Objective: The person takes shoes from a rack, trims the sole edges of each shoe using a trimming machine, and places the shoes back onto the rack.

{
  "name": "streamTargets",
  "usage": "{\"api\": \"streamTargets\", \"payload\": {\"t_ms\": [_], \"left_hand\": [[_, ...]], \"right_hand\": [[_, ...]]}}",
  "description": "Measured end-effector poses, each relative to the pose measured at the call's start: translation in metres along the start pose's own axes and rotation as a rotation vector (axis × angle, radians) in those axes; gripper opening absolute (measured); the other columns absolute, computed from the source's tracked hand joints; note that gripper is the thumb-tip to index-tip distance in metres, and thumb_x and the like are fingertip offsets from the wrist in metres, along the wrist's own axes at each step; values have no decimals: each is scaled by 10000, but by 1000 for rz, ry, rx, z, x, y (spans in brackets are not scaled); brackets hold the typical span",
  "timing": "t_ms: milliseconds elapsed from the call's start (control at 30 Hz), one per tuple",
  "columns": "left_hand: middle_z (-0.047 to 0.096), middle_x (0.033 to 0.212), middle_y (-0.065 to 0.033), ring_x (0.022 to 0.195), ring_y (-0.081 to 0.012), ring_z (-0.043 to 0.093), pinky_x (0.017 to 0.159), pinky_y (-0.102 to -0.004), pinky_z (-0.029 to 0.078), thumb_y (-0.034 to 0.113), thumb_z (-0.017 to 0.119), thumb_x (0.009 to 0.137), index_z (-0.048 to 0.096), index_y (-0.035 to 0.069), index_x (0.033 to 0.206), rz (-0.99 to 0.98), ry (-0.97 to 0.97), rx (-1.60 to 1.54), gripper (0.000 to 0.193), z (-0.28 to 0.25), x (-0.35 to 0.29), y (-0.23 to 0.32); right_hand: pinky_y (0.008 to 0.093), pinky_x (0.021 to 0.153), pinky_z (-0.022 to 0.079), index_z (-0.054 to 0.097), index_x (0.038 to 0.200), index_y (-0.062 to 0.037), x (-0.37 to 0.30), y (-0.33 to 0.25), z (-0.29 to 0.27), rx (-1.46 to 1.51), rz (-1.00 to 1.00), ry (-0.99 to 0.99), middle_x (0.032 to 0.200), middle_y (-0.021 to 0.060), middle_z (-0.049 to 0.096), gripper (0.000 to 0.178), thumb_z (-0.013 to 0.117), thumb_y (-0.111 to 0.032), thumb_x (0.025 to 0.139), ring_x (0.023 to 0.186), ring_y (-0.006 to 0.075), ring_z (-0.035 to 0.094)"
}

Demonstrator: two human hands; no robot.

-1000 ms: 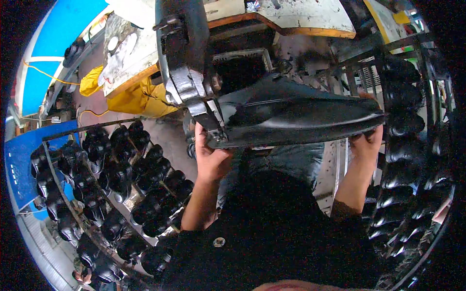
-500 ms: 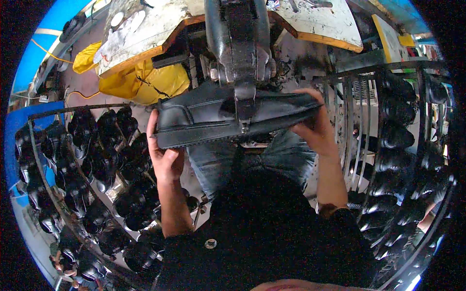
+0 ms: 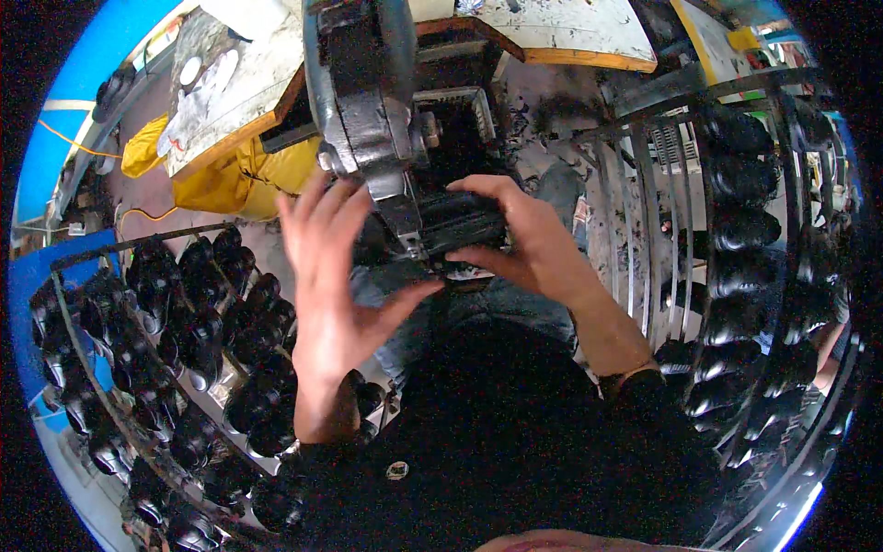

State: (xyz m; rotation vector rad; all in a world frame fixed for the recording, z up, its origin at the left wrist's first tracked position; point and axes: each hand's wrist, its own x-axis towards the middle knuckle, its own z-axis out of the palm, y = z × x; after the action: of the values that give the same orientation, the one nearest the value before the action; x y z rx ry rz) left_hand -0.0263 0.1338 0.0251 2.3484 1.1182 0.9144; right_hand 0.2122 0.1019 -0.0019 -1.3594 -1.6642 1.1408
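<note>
Pretty grubby shop tbh: stained white worktable [image 3: 589, 28] with a wooden edge up front, pinkish-grey floor [image 3: 133, 198] showing off to its left, dark-framed left rack [image 3: 138, 245] and right rack [image 3: 681, 109] either side, bright blue panel [image 3: 97, 78] upper left. Light's strongest on the tabletop.

No words or numbers can be read. A round badge [image 3: 396, 471] sits on the front of the black shirt [image 3: 552, 451]; its mark is too small to make out. Likewise illegible is a small colourful piece [image 3: 470, 5] on the table [image 3: 579, 26], by the upper edge.
</note>
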Motion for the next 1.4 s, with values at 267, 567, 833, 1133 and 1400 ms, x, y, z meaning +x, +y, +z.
{"api": "streamTargets", "payload": {"t_ms": [267, 567, 833, 1133, 1400], "left_hand": [[666, 1218, -125, 1173, -277, 617, 1006, -386, 471, 24, 877, 646, 660, 39, 1171, -277, -139, -561, 568, 26, 3, -9], [629, 1279, -164, 1287, -319, 537, 1090, -449, 413, -77, 827, 620, 649, -13, 1179, -454, 19, -1003, 591, 56, -24, -17], [594, 1300, -188, 1397, -430, 388, 1153, -560, 296, 107, 864, 647, 572, -28, 1262, -471, 138, -1238, 694, 91, -42, -25], [520, 1382, -258, 1359, -416, 446, 1129, -539, 357, 88, 818, 733, 456, -47, 1371, -532, 205, -1436, 746, 100, -47, -23], [585, 1221, -87, 1096, -211, 596, 935, -358, 499, 145, 796, 775, 388, 42, 1417, -757, 376, -1538, 768, 96, -69, -19]], "right_hand": [[426, 952, 493, 542, 1306, -73, -2, -22, -2, -273, -131, 14, 1212, 155, 637, 645, 825, -160, 732, 1132, 371, 611], [445, 1115, 362, 390, 1472, -121, -12, 114, 20, 69, -197, 136, 1442, 119, 484, 973, 888, -277, 651, 1350, 290, 438], [393, 1194, 271, 242, 1565, -128, -24, 177, -4, 469, 87, -102, 1584, 81, 321, 1177, 874, -18, 578, 1431, 237, 350], [363, 1178, 294, 452, 1462, -119, -36, 93, -104, -69, 125, 80, 1477, 51, 481, 1047, 844, 32, 503, 1383, 217, 421], [403, 1149, 364, 480, 1432, -150, -26, 38, -120, -382, -5, 181, 1463, 48, 515, 1013, 861, 25, 510, 1382, 268, 450]]}}
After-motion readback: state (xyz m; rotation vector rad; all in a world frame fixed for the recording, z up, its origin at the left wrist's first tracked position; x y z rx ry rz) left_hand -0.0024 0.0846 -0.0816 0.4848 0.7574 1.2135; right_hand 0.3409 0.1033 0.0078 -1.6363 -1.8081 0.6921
